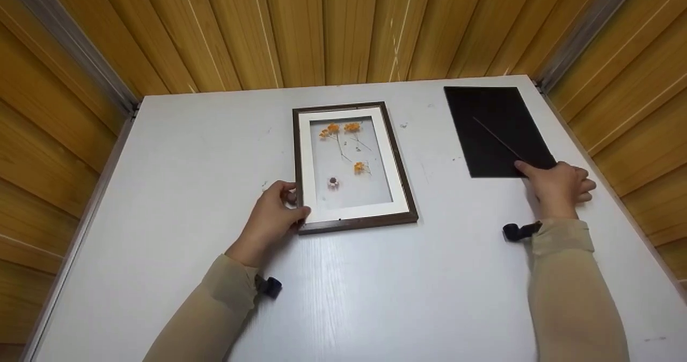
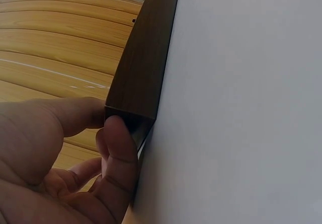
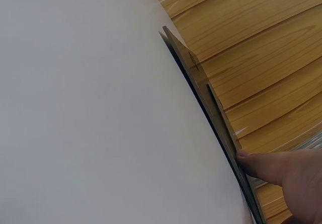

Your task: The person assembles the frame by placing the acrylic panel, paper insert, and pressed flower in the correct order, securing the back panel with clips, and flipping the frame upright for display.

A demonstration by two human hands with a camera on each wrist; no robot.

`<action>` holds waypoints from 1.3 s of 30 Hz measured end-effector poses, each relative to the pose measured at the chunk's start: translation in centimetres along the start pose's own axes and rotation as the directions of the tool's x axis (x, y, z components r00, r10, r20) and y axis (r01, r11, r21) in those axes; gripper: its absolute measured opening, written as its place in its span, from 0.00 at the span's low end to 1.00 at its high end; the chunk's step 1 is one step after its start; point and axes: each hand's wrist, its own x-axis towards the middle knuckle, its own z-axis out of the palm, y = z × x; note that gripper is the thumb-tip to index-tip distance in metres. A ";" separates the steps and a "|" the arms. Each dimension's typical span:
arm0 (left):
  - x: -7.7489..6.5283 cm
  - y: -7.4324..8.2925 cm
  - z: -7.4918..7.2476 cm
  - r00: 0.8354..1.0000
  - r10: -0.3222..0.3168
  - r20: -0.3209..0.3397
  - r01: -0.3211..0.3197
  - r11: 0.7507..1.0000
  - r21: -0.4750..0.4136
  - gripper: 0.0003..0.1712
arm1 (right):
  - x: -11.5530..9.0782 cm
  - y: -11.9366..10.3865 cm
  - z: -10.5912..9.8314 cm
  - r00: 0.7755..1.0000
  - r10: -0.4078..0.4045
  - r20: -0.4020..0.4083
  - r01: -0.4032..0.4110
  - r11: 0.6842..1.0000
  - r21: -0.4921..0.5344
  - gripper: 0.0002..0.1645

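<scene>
A dark brown picture frame (image 1: 357, 225) with a white mat lies in the middle of the table, with orange dried flowers (image 1: 351, 127) and a small pale one with a dark centre inside. My left hand (image 1: 271, 211) grips its lower left corner, thumb on top. In the left wrist view the fingers curl against the frame's side (image 2: 143, 58). At the right lies a black backing board (image 1: 499, 131) with a thin slanting line across it. My right hand (image 1: 561, 187) pinches the board's lower right corner; its thumb (image 3: 261, 163) presses on top and the fingertips are mostly hidden.
The white table (image 1: 188, 163) is bounded by wood-patterned panels (image 1: 300, 34) at the back and both sides. Small dark specks (image 1: 456, 159) lie between the frame and the board. A small black device (image 1: 518, 232) is worn at each wrist.
</scene>
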 end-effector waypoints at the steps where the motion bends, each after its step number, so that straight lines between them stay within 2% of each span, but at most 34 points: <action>1: 0.0 0.1 0.0 1.000 0.001 -0.001 -0.001 1.000 0.004 0.40 | 0.0 0.0 0.0 1.000 0.001 -0.008 -0.001 1.000 0.008 0.69; 5: 0.0 0.2 -0.2 1.000 0.000 0.001 0.000 1.000 0.001 0.40 | 0.0 0.1 0.1 0.999 0.018 -0.034 -0.016 0.998 0.062 0.62; 9: 0.0 0.3 -0.3 1.000 0.003 0.010 -0.003 1.000 -0.011 0.39 | 0.0 0.1 0.2 0.998 0.043 -0.052 -0.034 0.988 0.152 0.60; 12: 0.0 0.4 -0.3 1.000 0.013 0.012 -0.013 1.000 -0.013 0.39 | 0.0 0.1 0.2 0.996 0.065 -0.069 -0.046 0.970 0.239 0.59; 16: 0.0 0.3 -0.3 1.000 0.011 0.010 -0.010 1.000 -0.012 0.40 | 0.1 0.1 0.3 0.995 0.044 -0.088 -0.011 0.937 0.348 0.58; 19: -0.1 0.2 -0.2 1.000 0.004 0.009 -0.004 1.000 -0.009 0.40 | 0.2 0.1 0.3 0.995 0.014 -0.100 0.026 0.919 0.394 0.57; 22: 0.0 0.1 -0.1 1.000 0.005 0.007 -0.005 1.000 0.000 0.40 | 0.3 0.1 0.2 0.995 0.014 -0.095 0.025 0.915 0.404 0.57; 25: 0.0 0.1 -0.1 1.000 0.004 0.007 -0.004 1.000 0.002 0.40 | 0.1 -0.2 -0.1 0.997 0.035 -0.072 0.002 0.889 0.457 0.54; 27: 0.0 0.1 -0.1 1.000 -0.001 0.006 0.001 1.000 0.003 0.40 | -0.1 -0.5 -0.3 0.998 0.058 -0.037 -0.028 0.832 0.554 0.53; 32: -0.2 0.2 -0.3 1.000 -0.002 0.003 0.002 1.000 0.001 0.40 | -0.3 -1.3 -0.5 0.996 0.074 0.049 -0.083 0.600 0.796 0.47; 36: -0.2 0.2 -0.2 1.000 -0.003 0.002 0.003 1.000 -0.006 0.40 | -0.3 -1.4 -0.6 0.995 0.053 0.088 -0.103 0.470 0.877 0.35; 39: -0.2 0.2 -0.1 1.000 -0.002 0.002 0.002 1.000 -0.003 0.40 | -0.3 -1.3 -0.5 0.989 0.036 0.145 -0.149 0.327 0.933 0.29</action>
